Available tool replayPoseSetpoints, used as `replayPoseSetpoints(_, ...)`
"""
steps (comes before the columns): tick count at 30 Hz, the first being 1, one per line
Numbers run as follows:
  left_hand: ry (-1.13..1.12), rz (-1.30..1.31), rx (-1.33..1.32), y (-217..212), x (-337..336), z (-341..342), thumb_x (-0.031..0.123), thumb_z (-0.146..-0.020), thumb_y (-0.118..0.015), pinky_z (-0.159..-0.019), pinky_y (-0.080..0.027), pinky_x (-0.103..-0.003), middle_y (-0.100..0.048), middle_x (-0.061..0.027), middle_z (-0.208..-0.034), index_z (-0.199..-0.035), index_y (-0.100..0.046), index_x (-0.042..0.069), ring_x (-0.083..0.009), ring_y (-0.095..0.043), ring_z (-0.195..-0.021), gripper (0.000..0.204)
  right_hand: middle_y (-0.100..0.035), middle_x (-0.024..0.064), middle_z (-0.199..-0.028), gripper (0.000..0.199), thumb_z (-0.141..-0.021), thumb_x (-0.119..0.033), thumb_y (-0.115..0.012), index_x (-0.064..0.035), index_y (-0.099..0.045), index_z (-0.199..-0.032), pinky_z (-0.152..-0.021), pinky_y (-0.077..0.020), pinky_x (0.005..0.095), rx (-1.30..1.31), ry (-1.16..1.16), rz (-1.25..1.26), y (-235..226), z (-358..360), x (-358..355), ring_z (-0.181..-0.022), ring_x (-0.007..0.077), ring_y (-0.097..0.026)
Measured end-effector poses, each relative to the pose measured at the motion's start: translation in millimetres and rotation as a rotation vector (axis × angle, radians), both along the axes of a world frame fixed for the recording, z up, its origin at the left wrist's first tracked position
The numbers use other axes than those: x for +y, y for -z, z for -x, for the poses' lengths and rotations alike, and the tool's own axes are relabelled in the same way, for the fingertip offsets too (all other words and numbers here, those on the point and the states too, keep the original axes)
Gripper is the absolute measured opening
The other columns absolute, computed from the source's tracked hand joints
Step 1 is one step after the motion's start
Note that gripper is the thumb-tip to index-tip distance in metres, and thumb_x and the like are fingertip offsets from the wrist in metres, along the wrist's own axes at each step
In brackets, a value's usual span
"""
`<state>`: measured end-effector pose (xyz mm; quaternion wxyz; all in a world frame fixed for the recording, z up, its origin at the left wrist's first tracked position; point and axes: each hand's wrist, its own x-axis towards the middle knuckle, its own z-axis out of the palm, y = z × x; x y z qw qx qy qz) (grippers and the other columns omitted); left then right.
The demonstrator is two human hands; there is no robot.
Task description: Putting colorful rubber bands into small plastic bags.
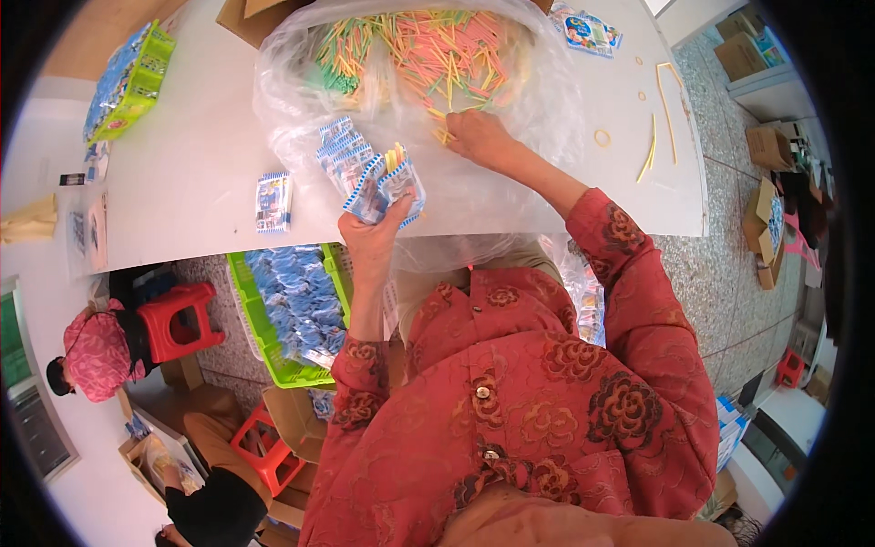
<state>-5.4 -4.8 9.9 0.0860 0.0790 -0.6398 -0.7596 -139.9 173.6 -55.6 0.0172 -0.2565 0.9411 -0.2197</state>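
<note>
My left hand [369,239] is closed round a blue-and-white packet [401,182] with pale yellow sticks [394,159] poking out of its upper end. More packets [344,155] of the same kind fan out beside it, touching or held along with it. At the near edge of the pile, my right hand [481,139] pinches a few thin yellow sticks [442,133]. The heap of thin pink, yellow and green sticks [456,50] lies in a large clear plastic bag [283,100] spread open on the white table [196,182]. Left of my left hand lies a single packet [273,202].
Below the table edge stands a green crate [264,342] of blue packets; another green basket [150,77] sits at the far left. Loose yellow sticks [649,150] and rubber bands [602,139] lie at right. Red stools [182,321] and two other people are at lower left.
</note>
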Motion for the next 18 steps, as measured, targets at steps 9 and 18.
replayPoseSetpoints(9, 0.007, -0.025, 0.019, 2, 0, -1, -0.001, -0.072, -0.069, -0.073, -0.048, -0.024, -0.063, -0.0067, -0.092, -0.105, -0.058, -0.006, -0.0109, -0.059, -0.080, 0.035, -0.062, 0.0201, -0.076, 0.027, -0.075, -0.025, -0.053, -0.0001, -0.059, -0.081, -0.067, -0.0476, 0.0457, -0.090, 0.082, -0.100, -13, 3, -13, -0.077, 0.0354, -0.061)
replayPoseSetpoints(18, 0.013, -0.038, 0.021, 0, 1, -3, 0.001, -0.073, -0.069, -0.074, -0.048, -0.025, -0.064, -0.0060, -0.091, -0.104, -0.059, -0.005, -0.0107, -0.059, -0.080, 0.034, -0.062, 0.0189, -0.080, 0.015, -0.073, -0.011, -0.052, -0.0006, -0.060, -0.081, -0.067, -0.0496, 0.0437, -0.021, 0.033, -0.197, -20, -2, -25, -0.078, 0.0340, -0.062)
